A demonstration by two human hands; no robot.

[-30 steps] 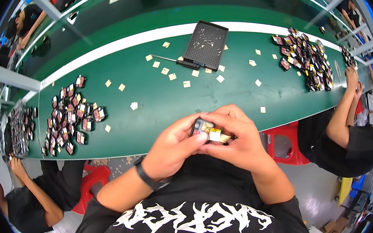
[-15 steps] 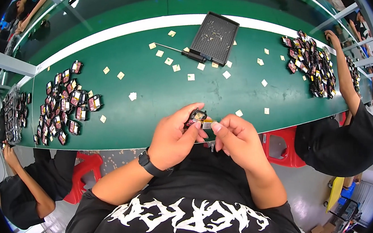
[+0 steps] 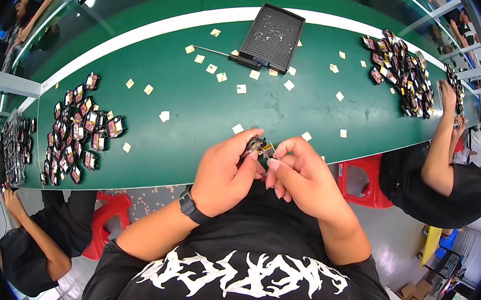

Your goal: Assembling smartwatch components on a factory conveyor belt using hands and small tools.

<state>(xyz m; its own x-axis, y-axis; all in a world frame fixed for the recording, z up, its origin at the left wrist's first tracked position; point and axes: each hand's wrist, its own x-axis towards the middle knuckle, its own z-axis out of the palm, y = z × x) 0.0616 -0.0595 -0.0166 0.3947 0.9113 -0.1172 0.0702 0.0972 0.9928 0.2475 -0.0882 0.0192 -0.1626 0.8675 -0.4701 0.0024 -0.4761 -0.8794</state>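
- Left hand is gripping a black unit near the table's near edge, fingers curled about it.
- Right hand is pinching a small yellow-edged part between thumb and fingers, nearly closed; whether part and unit are touching, cannot tell.
- Risk, judged: a skewed or hard pull could be bending the part; a slack pinch could be letting it drop to the floor.
- Left pile is showing pink, white and yellow labels, too small for reading.
- Shirt is bearing jagged white lettering; no brand is showing clearly.
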